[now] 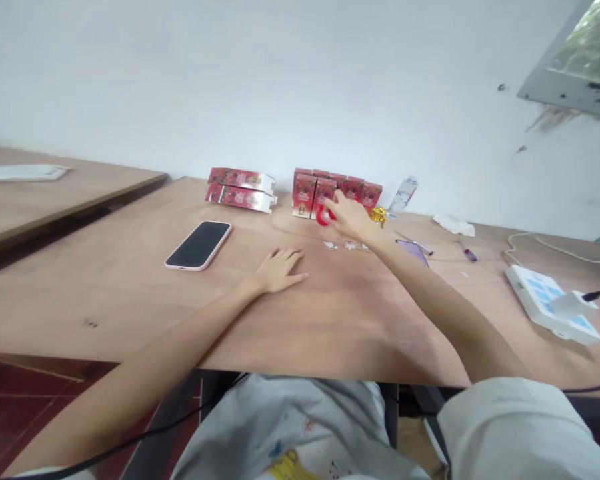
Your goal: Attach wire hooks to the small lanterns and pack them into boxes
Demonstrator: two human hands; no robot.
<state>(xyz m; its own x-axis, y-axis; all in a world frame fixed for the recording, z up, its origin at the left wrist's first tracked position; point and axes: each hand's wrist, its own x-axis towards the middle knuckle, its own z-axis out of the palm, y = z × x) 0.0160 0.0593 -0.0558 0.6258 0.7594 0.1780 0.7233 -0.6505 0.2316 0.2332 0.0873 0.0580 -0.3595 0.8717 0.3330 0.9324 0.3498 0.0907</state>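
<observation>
My left hand (280,270) lies flat on the wooden table, fingers spread, holding nothing. It is to the right of a phone with a pink edge (199,245). My right hand (349,217) reaches forward to the group of small red boxes (305,193) by the wall. Its fingers are closed at a red ring-shaped thing (323,215), perhaps a tape roll, in front of the boxes. Part of that ring and some boxes are hidden behind the hand. Small white pieces (350,245) lie just below it, and a gold-coloured thing (379,215) is to its right.
Two flattened red cartons (243,189) lie at the back left. A clear bottle (404,193), a white tissue (454,225), a screwdriver-like tool (467,252) and a purple flat thing (413,251) are on the right. Nearer me is a white power strip (553,303) with cables.
</observation>
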